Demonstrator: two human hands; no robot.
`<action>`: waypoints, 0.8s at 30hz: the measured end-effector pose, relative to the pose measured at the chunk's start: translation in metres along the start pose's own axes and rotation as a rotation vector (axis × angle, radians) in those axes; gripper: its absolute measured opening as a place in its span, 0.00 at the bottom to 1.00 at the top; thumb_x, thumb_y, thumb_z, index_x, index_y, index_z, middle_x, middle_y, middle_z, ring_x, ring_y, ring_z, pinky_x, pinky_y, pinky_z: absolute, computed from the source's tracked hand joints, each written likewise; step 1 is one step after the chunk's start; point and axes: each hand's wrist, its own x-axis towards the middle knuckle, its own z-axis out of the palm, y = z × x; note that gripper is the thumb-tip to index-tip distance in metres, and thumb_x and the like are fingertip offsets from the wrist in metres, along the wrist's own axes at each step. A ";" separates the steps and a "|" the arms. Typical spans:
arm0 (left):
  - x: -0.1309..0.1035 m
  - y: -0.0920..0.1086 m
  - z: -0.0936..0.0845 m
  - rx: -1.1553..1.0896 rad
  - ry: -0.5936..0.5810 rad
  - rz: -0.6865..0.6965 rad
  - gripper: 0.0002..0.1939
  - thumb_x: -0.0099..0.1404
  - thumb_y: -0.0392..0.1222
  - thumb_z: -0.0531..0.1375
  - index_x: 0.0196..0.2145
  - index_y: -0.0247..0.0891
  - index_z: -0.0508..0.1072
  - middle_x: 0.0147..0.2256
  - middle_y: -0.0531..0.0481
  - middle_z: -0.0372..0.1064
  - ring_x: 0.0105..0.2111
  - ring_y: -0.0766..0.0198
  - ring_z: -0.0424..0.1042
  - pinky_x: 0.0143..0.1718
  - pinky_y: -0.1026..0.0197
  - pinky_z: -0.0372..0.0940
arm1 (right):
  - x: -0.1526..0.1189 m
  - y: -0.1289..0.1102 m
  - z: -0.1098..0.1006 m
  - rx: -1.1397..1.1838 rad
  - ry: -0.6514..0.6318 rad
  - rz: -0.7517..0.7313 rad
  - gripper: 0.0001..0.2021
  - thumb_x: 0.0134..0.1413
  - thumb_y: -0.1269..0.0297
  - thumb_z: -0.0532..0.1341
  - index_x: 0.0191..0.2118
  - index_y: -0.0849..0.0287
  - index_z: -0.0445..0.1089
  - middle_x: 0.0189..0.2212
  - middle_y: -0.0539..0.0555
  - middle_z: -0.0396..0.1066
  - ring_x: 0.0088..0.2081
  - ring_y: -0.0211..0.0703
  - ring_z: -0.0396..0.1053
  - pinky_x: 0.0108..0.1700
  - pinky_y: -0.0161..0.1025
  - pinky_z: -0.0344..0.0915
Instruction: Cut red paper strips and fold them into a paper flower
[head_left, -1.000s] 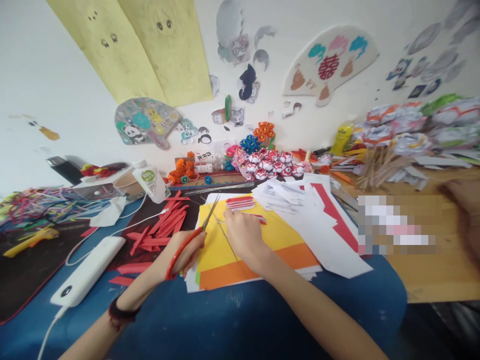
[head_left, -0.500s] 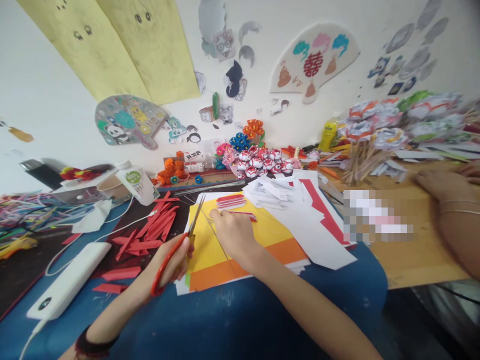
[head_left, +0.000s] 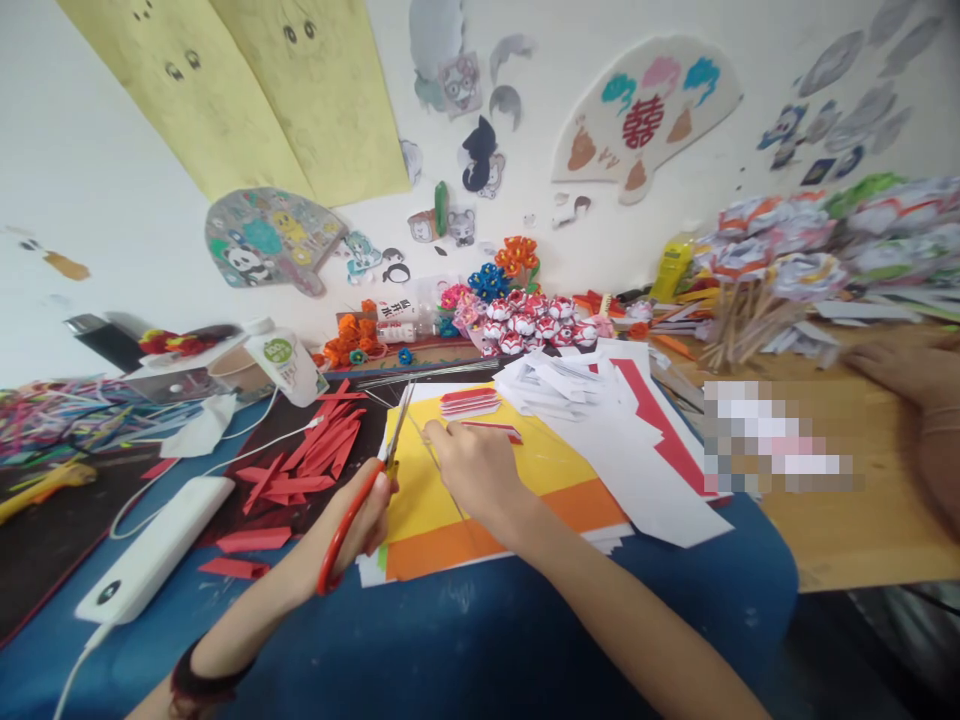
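Observation:
My left hand [head_left: 369, 515] is closed around red-handled scissors [head_left: 346, 535], their narrow blades pointing up and away and nearly together. To the right of the blades, my right hand [head_left: 484, 475] is pinched at the fingertips on a thin wire [head_left: 437, 462], which runs over the yellow paper; its exact ends are hard to see. Under both hands lies a stack of yellow and orange paper [head_left: 555, 465]. Just beyond my right hand sit several red-and-white folded strips [head_left: 470, 402]. Folded red paper pieces [head_left: 300, 485] are heaped left of the scissors.
A white power bank [head_left: 154, 550] with cables lies at the left, near a white bottle [head_left: 281, 362]. White paper strips [head_left: 551, 385] and a long white sheet [head_left: 652, 480] are at the right. Paper flowers [head_left: 536, 322] line the back. Another person's hand [head_left: 892, 365] rests on the wooden table [head_left: 787, 540].
The whole view has shifted slightly, so things appear a little further right. Both hands keep nearly the same pose, with the scissors and wire still held.

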 end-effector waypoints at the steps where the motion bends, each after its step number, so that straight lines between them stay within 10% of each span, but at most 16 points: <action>1: 0.002 0.000 0.001 -0.005 0.001 0.010 0.23 0.70 0.64 0.47 0.31 0.42 0.59 0.17 0.58 0.54 0.16 0.69 0.53 0.20 0.64 0.51 | 0.000 0.000 -0.001 0.000 -0.005 -0.006 0.13 0.67 0.71 0.48 0.43 0.59 0.70 0.32 0.56 0.76 0.32 0.46 0.75 0.30 0.36 0.57; 24: 0.007 0.037 -0.012 0.321 -0.079 -0.072 0.30 0.70 0.59 0.49 0.15 0.40 0.58 0.12 0.53 0.59 0.13 0.68 0.63 0.20 0.66 0.60 | 0.002 0.008 0.010 -0.051 -0.068 0.048 0.11 0.59 0.76 0.53 0.40 0.59 0.71 0.28 0.55 0.75 0.31 0.47 0.76 0.28 0.36 0.55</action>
